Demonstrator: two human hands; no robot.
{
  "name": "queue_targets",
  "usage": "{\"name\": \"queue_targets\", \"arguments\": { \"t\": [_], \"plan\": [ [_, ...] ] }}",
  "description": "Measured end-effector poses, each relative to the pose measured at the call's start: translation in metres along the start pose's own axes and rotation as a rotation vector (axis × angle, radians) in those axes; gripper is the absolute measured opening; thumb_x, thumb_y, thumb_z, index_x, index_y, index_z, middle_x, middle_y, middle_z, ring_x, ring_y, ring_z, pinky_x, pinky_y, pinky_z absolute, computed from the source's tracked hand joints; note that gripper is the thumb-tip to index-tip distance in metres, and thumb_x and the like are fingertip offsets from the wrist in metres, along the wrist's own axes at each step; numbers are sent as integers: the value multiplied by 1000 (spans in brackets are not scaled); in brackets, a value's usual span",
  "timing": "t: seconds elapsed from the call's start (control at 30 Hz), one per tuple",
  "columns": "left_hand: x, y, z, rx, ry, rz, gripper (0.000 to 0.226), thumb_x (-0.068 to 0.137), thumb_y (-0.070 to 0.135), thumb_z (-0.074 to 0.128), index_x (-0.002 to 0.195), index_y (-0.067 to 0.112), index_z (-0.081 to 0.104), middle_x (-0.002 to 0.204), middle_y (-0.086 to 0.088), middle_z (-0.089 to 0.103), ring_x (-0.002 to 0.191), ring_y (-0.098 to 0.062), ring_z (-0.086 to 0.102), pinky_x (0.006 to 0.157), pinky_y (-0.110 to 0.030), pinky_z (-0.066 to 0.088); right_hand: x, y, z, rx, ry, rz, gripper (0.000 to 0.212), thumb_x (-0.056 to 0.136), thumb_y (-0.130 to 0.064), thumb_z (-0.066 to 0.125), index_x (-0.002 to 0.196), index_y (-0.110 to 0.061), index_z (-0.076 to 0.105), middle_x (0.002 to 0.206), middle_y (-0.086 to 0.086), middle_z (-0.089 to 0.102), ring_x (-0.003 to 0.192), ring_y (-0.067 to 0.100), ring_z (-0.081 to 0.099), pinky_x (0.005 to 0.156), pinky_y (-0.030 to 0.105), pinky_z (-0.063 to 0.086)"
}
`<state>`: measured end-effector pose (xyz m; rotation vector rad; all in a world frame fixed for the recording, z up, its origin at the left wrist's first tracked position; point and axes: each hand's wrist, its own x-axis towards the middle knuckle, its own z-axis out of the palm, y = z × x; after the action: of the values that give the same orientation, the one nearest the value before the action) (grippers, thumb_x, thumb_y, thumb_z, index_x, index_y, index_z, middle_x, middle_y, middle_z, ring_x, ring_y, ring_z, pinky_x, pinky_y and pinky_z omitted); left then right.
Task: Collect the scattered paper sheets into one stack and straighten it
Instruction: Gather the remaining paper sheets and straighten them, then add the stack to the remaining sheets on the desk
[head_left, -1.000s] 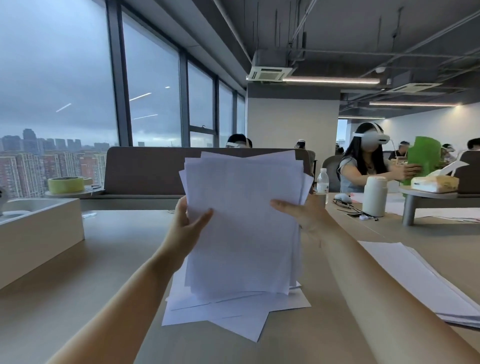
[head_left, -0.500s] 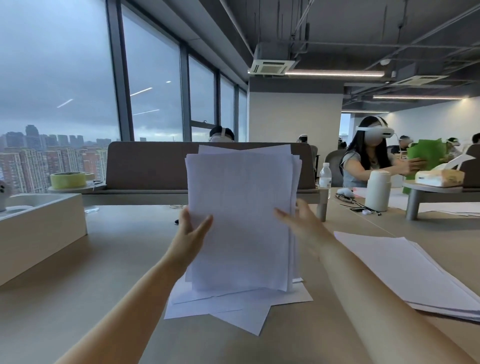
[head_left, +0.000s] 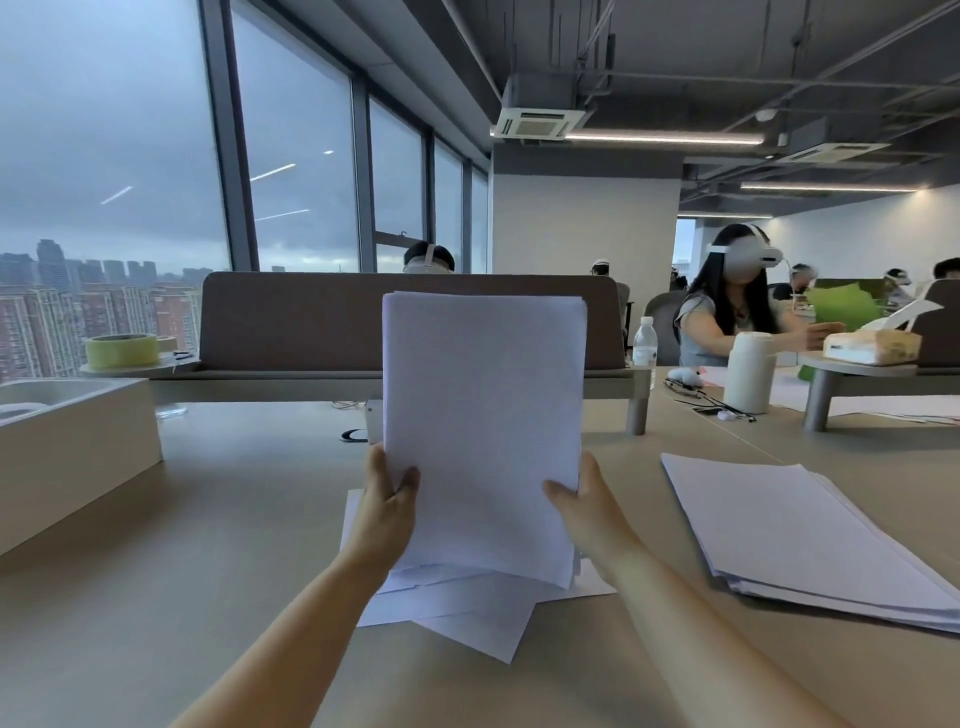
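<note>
**Q:** Why do the loose sheets (head_left: 478, 618) lie fanned on the table (head_left: 208, 571) nearest the viewer?
**A:** They are not yet gathered, and their corners point different ways.
**Q:** And the hands?
**A:** The left hand (head_left: 387, 499) and right hand (head_left: 582, 506) each clasp a side edge of the paper stack (head_left: 483, 415). Each thumb is on the front and the other fingers are hidden behind. The stack stands upright over the loose sheets, probably so that tapping squares its edges. Contact below cannot be told.
**Q:** Farther off?
**A:** A separate pile (head_left: 805, 530) lies flat at right, and a grey divider (head_left: 311, 322) closes the desk
</note>
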<state>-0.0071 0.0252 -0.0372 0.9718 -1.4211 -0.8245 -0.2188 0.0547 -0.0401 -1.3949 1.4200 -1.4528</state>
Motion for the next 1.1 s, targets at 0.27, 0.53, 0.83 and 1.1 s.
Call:
{"name": "queue_targets", "arguments": {
  "t": [0.27, 0.53, 0.83, 1.1],
  "plan": [
    [4, -4, 2, 33, -55, -155, 23, 96, 11, 47, 115, 18, 35, 115, -4, 53, 101, -21, 52, 86, -32, 43, -1, -12, -2, -82, -40, 70, 35, 93, -15, 56, 119, -16, 33, 114, 4, 56, 97, 20, 57, 79, 32, 48],
    [1, -21, 21, 441, -132, -287, 26, 92, 10, 35, 117, 14, 33, 84, -7, 56, 72, -28, 58, 63, -35, 48, -11, 13, -19, -324, 9, 164, 24, 95, -6, 34, 116, -17, 42, 117, 7, 56, 81, 25, 64, 63, 29, 54],
    [-17, 24, 157, 294, -421, -268, 18, 88, 3, 31, 99, 10, 44, 84, -11, 47, 66, -18, 43, 62, -29, 36, -42, 14, -152, -510, 347, 208, 30, 99, -10, 34, 128, -11, 35, 119, 11, 52, 94, 28, 51, 64, 22, 48],
    [-43, 23, 264, 331, -544, -234, 12, 80, 4, 52, 68, 3, 53, 63, -10, 58, 61, -24, 53, 66, -37, 54, -76, 45, -263, -656, 584, 339, 25, 95, -12, 44, 118, -4, 49, 105, 9, 54, 89, 24, 48, 72, 28, 35]
  ]
}}
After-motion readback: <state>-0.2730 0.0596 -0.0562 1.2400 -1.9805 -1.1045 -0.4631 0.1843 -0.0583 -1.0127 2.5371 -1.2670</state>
